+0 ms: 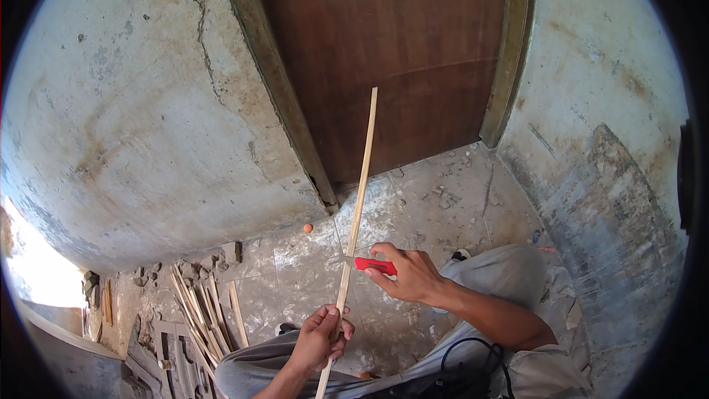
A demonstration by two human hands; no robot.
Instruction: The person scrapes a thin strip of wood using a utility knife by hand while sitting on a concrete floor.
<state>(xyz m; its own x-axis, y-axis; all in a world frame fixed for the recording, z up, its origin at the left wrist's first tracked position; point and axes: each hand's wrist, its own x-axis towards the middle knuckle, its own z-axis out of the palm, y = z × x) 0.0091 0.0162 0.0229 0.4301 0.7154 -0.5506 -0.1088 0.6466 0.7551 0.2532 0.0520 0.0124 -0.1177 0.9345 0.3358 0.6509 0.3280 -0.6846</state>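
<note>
A long, thin, pale strip, likely wood or bamboo [362, 192], rises from my lap and points away toward the door. My left hand [320, 336] is closed around its lower part, thumb on top. In my right hand [410, 273] is a red-handled utility knife [375, 265], gripped between thumb and fingers. Its short blade points left and meets the strip a little above my left hand. The strip's lowest end runs out of the picture at the bottom edge.
Several similar strips [203, 314] lie piled on the dusty tiled floor at my left, beside a grey slotted piece [177, 355]. A brown door [399, 52] stands ahead between stained walls. Stone rubble [233, 253] and a small orange ball [308, 228] lie near the left wall.
</note>
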